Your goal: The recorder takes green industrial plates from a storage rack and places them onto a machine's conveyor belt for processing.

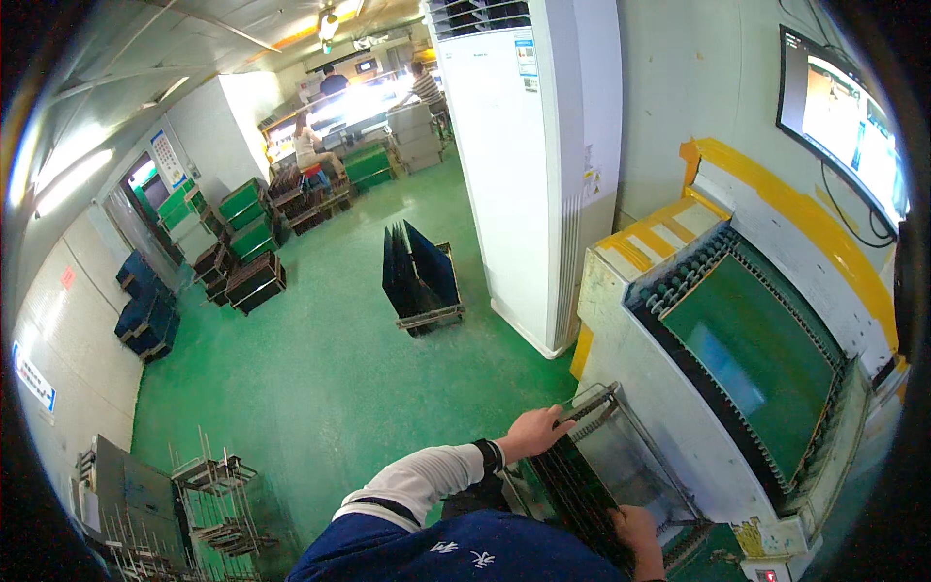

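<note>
Both hands grip dark panels [580, 493] in a rack [621, 456]: left hand [535, 432] curled over top, right hand [640, 538] clasping below.

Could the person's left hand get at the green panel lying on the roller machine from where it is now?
Probably not without stepping closer: the left hand grips the dark panels in the rack, and the green panel lies apart across the machine's white side.

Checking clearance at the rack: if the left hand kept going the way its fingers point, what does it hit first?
The left hand grips the stack of dark panels, fingers pointing right. First in line is probably the wire rack's top rail, then the machine's white side wall. Depth is unclear.
</note>
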A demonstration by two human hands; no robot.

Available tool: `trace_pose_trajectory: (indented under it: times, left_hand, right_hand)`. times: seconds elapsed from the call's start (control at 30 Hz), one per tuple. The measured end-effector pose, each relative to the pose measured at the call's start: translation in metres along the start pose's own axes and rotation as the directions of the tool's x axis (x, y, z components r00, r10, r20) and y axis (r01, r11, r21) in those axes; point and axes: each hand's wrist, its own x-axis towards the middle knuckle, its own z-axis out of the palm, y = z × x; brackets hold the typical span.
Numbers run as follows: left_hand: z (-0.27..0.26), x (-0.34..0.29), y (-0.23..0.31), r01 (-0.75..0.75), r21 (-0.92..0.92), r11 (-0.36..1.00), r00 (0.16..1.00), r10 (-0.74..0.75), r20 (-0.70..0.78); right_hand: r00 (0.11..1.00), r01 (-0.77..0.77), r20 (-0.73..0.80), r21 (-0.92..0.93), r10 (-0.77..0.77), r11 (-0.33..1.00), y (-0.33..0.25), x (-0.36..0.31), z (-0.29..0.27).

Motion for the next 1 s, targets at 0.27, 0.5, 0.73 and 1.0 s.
trace_pose_trajectory:
  times: [0.27, 0.5, 0.73, 1.0]
  left_hand:
    - [0.002, 0.001, -0.002, -0.015, 0.005, 1.0, 1.0, 0.015, -0.012]
    - [0.002, 0.0, -0.003, -0.023, 0.01, 1.0, 0.999, 0.023, -0.028]
    - [0.004, 0.001, 0.0, -0.062, -0.01, 0.998, 0.995, 0.061, -0.082]
    - [0.012, 0.004, -0.008, -0.088, -0.007, 0.996, 0.989, 0.086, -0.122]
  right_hand:
    - [1.0, 0.012, 0.027, 0.021, -0.013, 1.0, 0.016, 0.005, 0.014]
    - [0.997, -0.011, 0.073, 0.081, 0.005, 0.997, 0.011, 0.011, 0.011]
    - [0.997, 0.0, 0.082, 0.132, -0.011, 0.991, 0.031, 0.015, 0.024]
    - [0.988, -0.069, 0.145, 0.152, 0.047, 0.986, 0.018, 0.016, 0.013]
